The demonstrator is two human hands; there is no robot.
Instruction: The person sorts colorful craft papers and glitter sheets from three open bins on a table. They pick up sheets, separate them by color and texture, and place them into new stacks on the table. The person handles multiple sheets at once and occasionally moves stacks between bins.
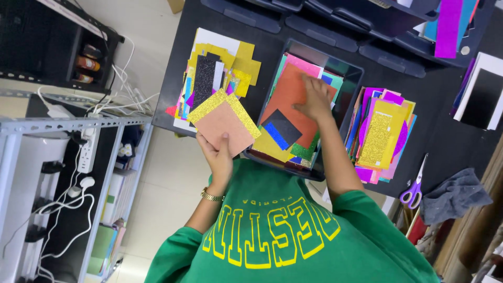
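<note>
Green shirt fills the near edge. Just beyond it the left hand pinches a pink card backed by a gold glitter sheet, fingers closed on the bottom corner, probably to keep both clear of the piles. The pair sits diamond-wise, its long axis slanting away to the fingers' left. The right hand lies flat, fingers spread, on an orange sheet in the tray on the worktop, seemingly steadying the stack.
</note>
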